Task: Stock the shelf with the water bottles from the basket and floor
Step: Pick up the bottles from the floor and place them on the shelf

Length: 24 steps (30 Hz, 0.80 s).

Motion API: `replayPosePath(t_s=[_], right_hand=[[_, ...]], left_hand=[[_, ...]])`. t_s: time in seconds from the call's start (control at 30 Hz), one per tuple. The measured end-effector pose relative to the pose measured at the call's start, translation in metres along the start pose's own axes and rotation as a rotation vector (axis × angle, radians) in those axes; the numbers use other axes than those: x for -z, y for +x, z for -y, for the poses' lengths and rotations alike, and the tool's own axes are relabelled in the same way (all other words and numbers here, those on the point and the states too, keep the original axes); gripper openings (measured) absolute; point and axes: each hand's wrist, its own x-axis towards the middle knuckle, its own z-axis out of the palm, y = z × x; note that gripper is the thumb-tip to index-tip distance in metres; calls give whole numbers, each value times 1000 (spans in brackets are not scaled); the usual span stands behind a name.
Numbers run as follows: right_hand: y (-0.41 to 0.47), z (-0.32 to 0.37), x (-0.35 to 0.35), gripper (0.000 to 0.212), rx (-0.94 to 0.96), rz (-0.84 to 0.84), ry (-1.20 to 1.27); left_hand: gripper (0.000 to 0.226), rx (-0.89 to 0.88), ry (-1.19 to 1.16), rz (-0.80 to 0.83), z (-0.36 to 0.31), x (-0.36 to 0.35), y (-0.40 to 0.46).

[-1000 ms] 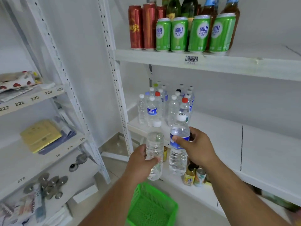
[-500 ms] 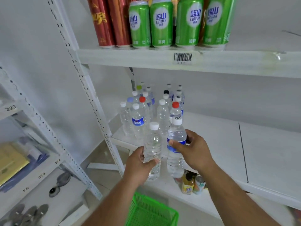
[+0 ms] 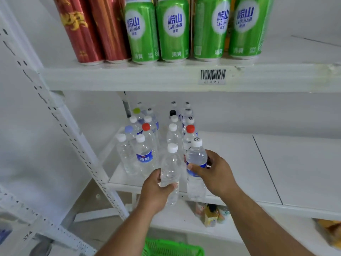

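Observation:
My left hand grips a clear unlabelled water bottle with a white cap, held upright at the front edge of the middle shelf. My right hand grips a blue-labelled water bottle just to its right, also upright over the shelf's front edge. Behind them stand several water bottles in rows on the shelf's left part, with white, red, black and green caps. The green basket shows at the bottom, between my forearms.
Green and red cans line the upper shelf above a barcode label. A perforated white upright runs down on the left. Small juice bottles stand on the lower shelf. The middle shelf's right part is bare white board.
Both hands have carried their bottles up and forward to the middle shelf's front edge. The view has moved closer to the shelf and tilted up.

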Motion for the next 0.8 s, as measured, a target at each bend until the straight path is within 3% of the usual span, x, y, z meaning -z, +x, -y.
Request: replayPosePath(t_s=[0.1, 0.2, 0.37, 0.8], right_hand=[[2, 9, -13, 27, 9, -73, -25], [3, 12, -25, 40, 17, -147, -50], [8, 0, -37, 25, -47, -263, -73], [39, -16, -56, 47, -63, -232, -67]], left_hand=[[38, -9, -1, 39, 8, 9, 21], [36, -14, -11, 81, 16, 15, 37], [41, -28, 9, 130, 17, 15, 56], [47, -46, 20, 141, 24, -11, 106]])
